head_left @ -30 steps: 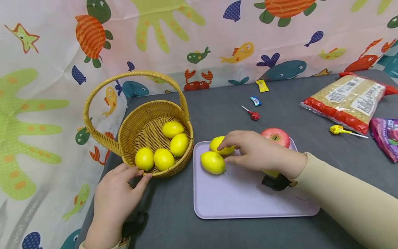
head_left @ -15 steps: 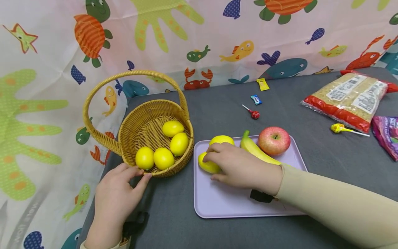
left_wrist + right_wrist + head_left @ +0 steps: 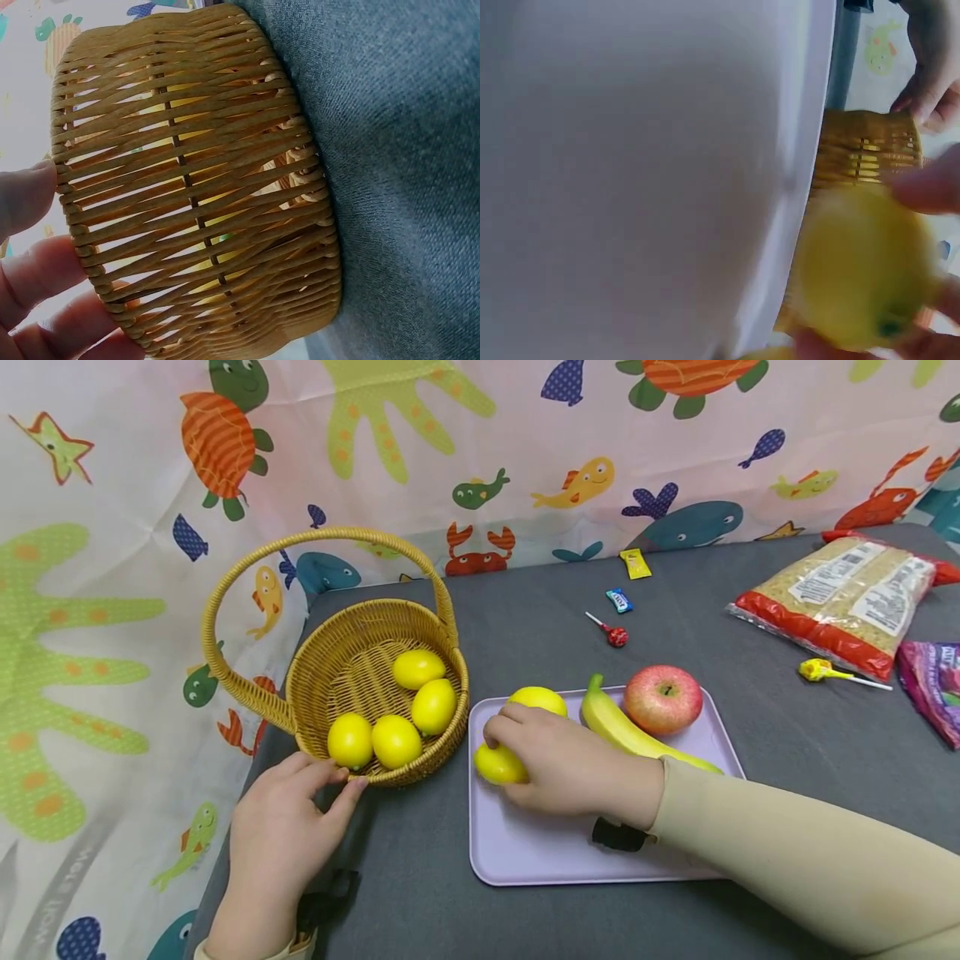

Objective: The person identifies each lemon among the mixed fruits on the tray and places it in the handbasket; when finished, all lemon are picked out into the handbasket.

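My left hand (image 3: 281, 835) pinches the near rim of a round wicker basket (image 3: 318, 672) with a tall handle. In the left wrist view its thumb and fingers lie along the woven rim. Several lemons (image 3: 396, 743) lie inside the basket. Over the left part of a lilac tray (image 3: 540, 860), my right hand (image 3: 566, 764) grips a lemon (image 3: 499, 766) between thumb and fingers. The right wrist view shows that lemon (image 3: 862, 262) held beside the tray's edge, slightly blurred. Just behind the hand is another lemon (image 3: 542, 698), partly covered by it.
A banana (image 3: 622, 724) and an apple (image 3: 663, 699) share the tray, the banana's end near the right sleeve. Behind are a red lollipop (image 3: 617, 637) and two wrapped candies (image 3: 619, 601). Farther right lie a yellow lollipop (image 3: 817, 671), a grain bag (image 3: 840, 593) and a purple packet (image 3: 933, 685).
My right hand has moved left and toward me across the tray and closed round the front lemon, uncovering the banana and apple. The left hand stays at the basket rim.
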